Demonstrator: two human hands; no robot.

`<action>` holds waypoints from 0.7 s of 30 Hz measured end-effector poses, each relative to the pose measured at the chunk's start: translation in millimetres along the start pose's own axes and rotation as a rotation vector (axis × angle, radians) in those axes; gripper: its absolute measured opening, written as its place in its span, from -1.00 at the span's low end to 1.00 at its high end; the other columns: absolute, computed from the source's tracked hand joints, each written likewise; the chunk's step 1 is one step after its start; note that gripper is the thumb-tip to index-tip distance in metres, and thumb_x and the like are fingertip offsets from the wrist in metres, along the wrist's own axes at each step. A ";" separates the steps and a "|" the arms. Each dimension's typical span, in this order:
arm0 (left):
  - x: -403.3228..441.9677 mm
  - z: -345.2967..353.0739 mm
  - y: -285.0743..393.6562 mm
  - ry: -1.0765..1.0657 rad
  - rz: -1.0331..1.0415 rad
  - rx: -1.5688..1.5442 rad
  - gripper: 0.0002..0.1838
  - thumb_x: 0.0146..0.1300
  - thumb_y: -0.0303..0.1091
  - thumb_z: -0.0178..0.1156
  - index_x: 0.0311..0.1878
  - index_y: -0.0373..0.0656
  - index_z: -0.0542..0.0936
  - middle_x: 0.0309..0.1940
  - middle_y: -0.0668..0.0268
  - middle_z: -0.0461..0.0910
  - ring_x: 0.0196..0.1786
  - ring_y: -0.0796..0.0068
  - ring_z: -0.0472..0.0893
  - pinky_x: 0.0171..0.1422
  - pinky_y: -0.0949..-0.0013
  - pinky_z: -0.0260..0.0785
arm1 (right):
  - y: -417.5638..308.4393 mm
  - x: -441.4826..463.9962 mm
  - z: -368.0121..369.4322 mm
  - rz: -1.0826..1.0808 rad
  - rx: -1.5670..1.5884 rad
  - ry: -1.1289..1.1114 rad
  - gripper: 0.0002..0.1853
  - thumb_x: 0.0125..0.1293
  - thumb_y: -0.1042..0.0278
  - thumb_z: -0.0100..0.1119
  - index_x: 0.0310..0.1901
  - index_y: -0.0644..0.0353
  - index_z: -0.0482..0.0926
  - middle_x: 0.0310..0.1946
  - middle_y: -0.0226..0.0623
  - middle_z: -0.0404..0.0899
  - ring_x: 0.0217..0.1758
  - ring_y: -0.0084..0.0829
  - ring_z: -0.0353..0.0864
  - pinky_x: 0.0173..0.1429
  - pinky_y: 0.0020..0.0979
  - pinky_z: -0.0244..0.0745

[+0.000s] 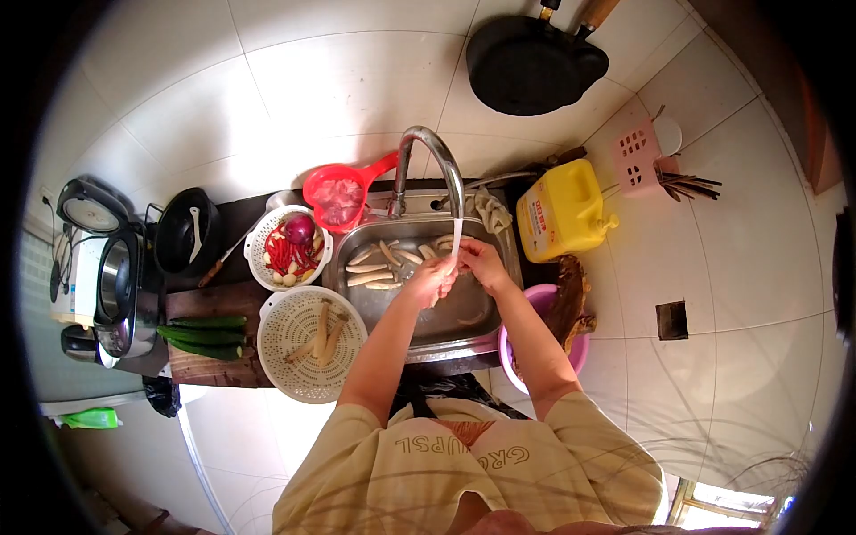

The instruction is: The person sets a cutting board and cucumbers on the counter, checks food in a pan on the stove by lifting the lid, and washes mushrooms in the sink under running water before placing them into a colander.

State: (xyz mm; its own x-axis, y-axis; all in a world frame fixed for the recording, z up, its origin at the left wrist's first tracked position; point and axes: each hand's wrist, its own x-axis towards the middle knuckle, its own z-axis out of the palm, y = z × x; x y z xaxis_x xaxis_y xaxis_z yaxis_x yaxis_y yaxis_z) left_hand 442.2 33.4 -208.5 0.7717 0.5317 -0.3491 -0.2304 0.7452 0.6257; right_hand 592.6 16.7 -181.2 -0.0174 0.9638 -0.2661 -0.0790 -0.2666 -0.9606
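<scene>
Over the metal sink (446,328), both my hands meet under water running from the curved faucet (430,135). My left hand (430,282) is closed around a pale slender shoot, mostly hidden by the fingers. Fingers bent, my right hand (482,266) works at the same shoot just beside the stream. Several more pale shoots (368,278) lie in the sink, behind and left of my hands. Left of the sink, a large white colander (283,332) holds a few long pale shoots (323,337).
A smaller white colander (252,249) holds red chillies, garlic and a red onion. Behind it sits a red strainer (367,175). Green cucumbers (205,337) lie on a wooden board at left. A yellow jug (562,214) and purple basin (580,357) flank the sink's right side.
</scene>
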 end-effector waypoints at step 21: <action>-13.0 3.9 -5.9 0.114 0.125 0.059 -0.74 0.21 -0.25 -0.03 -0.20 -0.27 0.43 -0.50 0.33 0.48 -0.67 0.68 0.28 -0.66 0.62 0.09 | -0.8 4.1 -16.3 0.137 -0.042 0.249 -0.82 0.15 0.37 0.05 -0.27 0.28 0.49 -0.56 -0.41 0.47 -0.59 -0.65 0.42 -0.49 -0.66 0.39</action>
State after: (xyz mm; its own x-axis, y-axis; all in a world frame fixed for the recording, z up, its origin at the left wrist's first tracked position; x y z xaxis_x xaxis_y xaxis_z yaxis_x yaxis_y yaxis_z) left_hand 435.8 20.5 -204.9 0.6664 0.6631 -0.3409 -0.2820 0.6474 0.7080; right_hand 608.8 20.7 -182.8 0.2207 0.8896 -0.4000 -0.0515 -0.3989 -0.9155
